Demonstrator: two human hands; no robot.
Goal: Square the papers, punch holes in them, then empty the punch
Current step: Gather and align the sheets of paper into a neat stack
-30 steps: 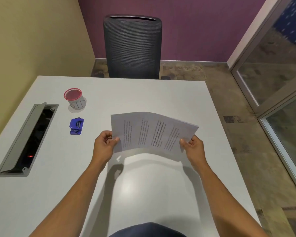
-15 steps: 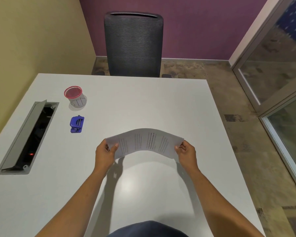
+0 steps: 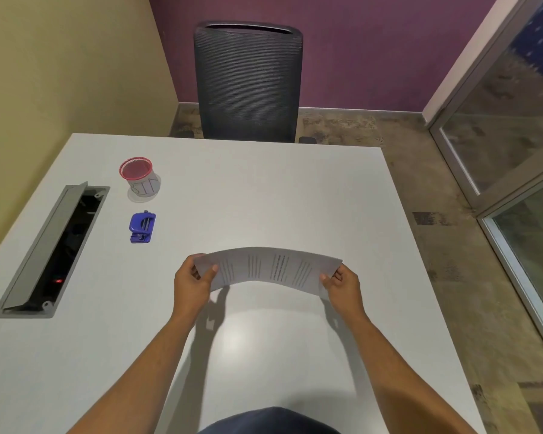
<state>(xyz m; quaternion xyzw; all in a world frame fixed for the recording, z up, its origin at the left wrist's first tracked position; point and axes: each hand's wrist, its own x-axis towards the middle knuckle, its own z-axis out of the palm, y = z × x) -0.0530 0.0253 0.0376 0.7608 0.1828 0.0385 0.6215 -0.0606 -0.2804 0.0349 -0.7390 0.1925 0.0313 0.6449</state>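
I hold a thin stack of printed papers [image 3: 265, 269] above the white table [image 3: 264, 189], bowed upward in the middle. My left hand [image 3: 190, 285] pinches the stack's left edge and my right hand [image 3: 342, 285] pinches its right edge. A small blue hole punch [image 3: 142, 227] lies on the table to the left of the papers, well apart from both hands. Behind it stands a white cup with a red rim [image 3: 139, 177].
An open grey cable hatch [image 3: 52, 249] is sunk into the table's left side. A dark mesh chair [image 3: 248, 83] stands at the far edge. A yellow wall runs on the left, and glass panels [image 3: 514, 136] on the right.
The papers have come down and tilted flatter, from standing tall with the print facing me to a low arch nearer the table. Both hands kept their grip.
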